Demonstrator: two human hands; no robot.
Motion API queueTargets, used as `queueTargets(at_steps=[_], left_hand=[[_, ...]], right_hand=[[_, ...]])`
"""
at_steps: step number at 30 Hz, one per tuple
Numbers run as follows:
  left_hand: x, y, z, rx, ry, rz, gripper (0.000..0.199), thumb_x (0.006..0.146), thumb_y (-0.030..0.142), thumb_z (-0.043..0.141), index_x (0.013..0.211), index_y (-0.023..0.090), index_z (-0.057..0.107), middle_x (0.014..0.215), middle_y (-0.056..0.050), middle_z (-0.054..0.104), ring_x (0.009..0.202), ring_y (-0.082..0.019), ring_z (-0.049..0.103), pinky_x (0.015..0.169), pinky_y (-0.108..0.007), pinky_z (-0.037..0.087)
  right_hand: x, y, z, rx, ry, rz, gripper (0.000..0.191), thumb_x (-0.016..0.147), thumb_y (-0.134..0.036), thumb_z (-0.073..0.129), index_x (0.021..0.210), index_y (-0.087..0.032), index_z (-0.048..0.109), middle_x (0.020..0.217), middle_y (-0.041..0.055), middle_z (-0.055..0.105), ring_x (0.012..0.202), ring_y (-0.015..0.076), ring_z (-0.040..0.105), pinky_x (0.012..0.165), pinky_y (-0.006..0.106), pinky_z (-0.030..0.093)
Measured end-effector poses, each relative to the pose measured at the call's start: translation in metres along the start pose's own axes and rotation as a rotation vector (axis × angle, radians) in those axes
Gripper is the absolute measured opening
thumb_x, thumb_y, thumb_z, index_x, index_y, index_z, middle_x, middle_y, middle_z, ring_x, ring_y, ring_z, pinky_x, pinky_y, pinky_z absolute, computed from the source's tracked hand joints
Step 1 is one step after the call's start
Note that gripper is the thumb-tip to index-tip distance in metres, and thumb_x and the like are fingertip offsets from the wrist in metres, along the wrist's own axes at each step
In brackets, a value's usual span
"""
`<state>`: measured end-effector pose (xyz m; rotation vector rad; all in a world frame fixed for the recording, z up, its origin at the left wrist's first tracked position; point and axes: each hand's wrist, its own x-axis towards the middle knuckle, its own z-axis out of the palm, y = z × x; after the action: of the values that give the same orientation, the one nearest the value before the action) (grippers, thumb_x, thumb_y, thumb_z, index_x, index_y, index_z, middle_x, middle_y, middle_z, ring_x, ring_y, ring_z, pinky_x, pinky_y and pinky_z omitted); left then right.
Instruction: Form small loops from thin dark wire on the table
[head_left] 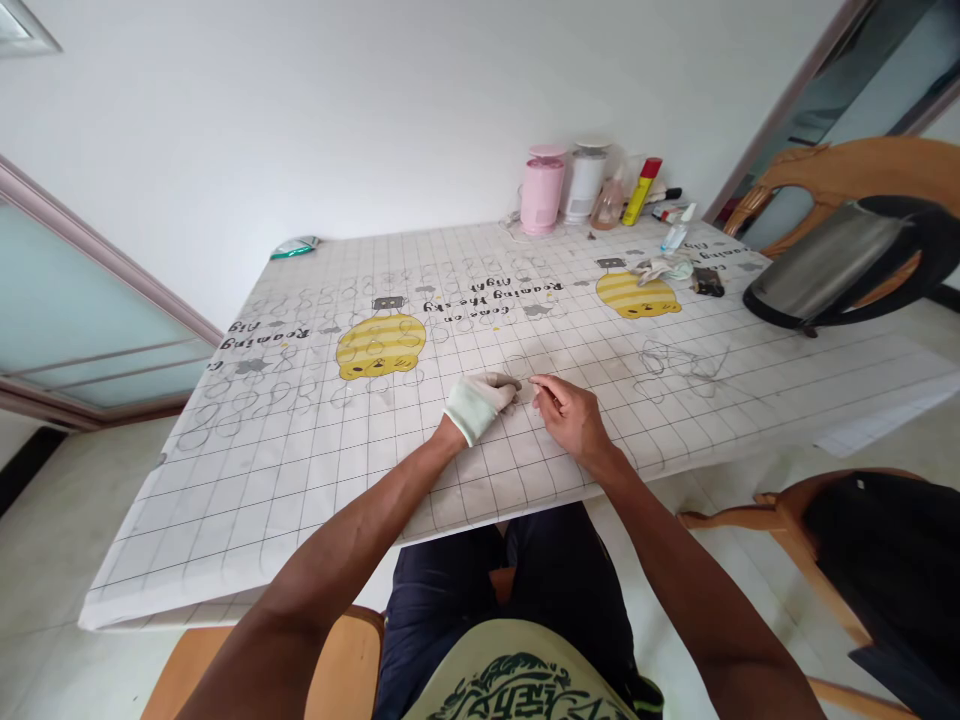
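My left hand (482, 402), in a pale glove, is closed near the table's front edge. Its fingertips pinch a thin, dark wire loop (513, 410), though the fine detail is hard to see. Just to its right is my right hand (568, 412), bare, with thumb and index finger pressed together. Whatever lies in that pinch is too small to make out. A loose tangle of thin wire loops (682, 362) lies to the right of my hands. Many similar rings (281, 385) are spread over the left and far parts of the cloth.
A checked tablecloth (315, 470) covers the table. At the right stands a metal kettle (840, 260), with a crumpled cloth (664, 268) nearby. Along the wall are a pink device (542, 192), a white device (585, 180), bottles and a green packet (295, 248).
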<state>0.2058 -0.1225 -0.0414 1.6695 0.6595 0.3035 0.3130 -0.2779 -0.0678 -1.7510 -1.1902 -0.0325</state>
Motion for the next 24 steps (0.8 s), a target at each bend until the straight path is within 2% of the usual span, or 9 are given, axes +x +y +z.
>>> queueTargets(at_steps=[3, 7, 10, 12, 17, 21, 24], left_hand=[[0.003, -0.001, -0.001, 0.012, 0.037, 0.015, 0.021, 0.088, 0.018, 0.063, 0.096, 0.017, 0.082, 0.079, -0.002, 0.078, 0.064, -0.013, 0.069, 0.065, -0.024, 0.054], [0.002, 0.001, -0.003, 0.021, 0.077, 0.007, 0.023, 0.089, 0.019, 0.062, 0.101, 0.018, 0.082, 0.085, -0.002, 0.079, 0.067, -0.012, 0.07, 0.065, -0.022, 0.054], [-0.002, 0.004, -0.003, 0.06, 0.088, 0.016, 0.025, 0.09, 0.019, 0.061, 0.103, 0.017, 0.083, 0.087, -0.002, 0.08, 0.068, -0.011, 0.071, 0.068, -0.021, 0.055], [-0.005, 0.005, -0.002, 0.11, 0.085, 0.037, 0.025, 0.091, 0.019, 0.061, 0.102, 0.018, 0.083, 0.085, -0.001, 0.08, 0.068, -0.012, 0.071, 0.069, -0.021, 0.055], [-0.007, 0.002, 0.0, 0.198, 0.036, 0.042, 0.026, 0.09, 0.019, 0.06, 0.101, 0.019, 0.084, 0.076, 0.0, 0.077, 0.067, -0.014, 0.07, 0.065, -0.023, 0.053], [-0.004, -0.002, 0.001, 0.15, 0.009, 0.026, 0.026, 0.09, 0.018, 0.06, 0.102, 0.018, 0.083, 0.077, 0.0, 0.077, 0.066, -0.013, 0.069, 0.065, -0.023, 0.053], [-0.001, -0.005, 0.003, 0.101, -0.005, 0.013, 0.026, 0.089, 0.016, 0.06, 0.102, 0.017, 0.083, 0.076, -0.001, 0.076, 0.064, -0.013, 0.068, 0.063, -0.023, 0.053]], right_hand=[[-0.001, -0.002, -0.003, 0.046, 0.002, 0.028, 0.035, 0.108, -0.037, 0.05, 0.123, -0.021, 0.077, 0.092, 0.0085, 0.08, 0.074, 0.0211, 0.073, 0.074, 0.035, 0.061], [-0.004, -0.002, 0.0, 0.123, 0.034, 0.109, 0.035, 0.107, -0.043, 0.055, 0.123, -0.02, 0.075, 0.087, 0.0079, 0.08, 0.075, 0.0221, 0.076, 0.066, 0.033, 0.062], [-0.005, -0.001, 0.007, 0.142, 0.09, 0.121, 0.031, 0.104, -0.043, 0.062, 0.121, -0.02, 0.075, 0.087, 0.0064, 0.08, 0.072, 0.0212, 0.077, 0.062, 0.031, 0.061], [-0.005, 0.0, 0.012, 0.124, 0.135, 0.11, 0.027, 0.103, -0.041, 0.064, 0.119, -0.021, 0.076, 0.088, 0.0053, 0.08, 0.069, 0.0198, 0.076, 0.064, 0.031, 0.061], [-0.002, 0.002, 0.018, -0.018, 0.182, 0.024, 0.024, 0.106, -0.032, 0.059, 0.113, -0.022, 0.08, 0.086, 0.0061, 0.081, 0.075, 0.022, 0.078, 0.076, 0.035, 0.063], [-0.002, 0.003, 0.018, -0.139, 0.212, -0.111, 0.03, 0.107, -0.023, 0.053, 0.115, -0.021, 0.081, 0.096, 0.0087, 0.083, 0.083, 0.0233, 0.079, 0.082, 0.037, 0.064], [-0.003, 0.004, 0.02, -0.2, 0.221, -0.175, 0.033, 0.108, -0.018, 0.049, 0.117, -0.021, 0.081, 0.096, 0.0088, 0.082, 0.085, 0.0232, 0.079, 0.081, 0.037, 0.063]])
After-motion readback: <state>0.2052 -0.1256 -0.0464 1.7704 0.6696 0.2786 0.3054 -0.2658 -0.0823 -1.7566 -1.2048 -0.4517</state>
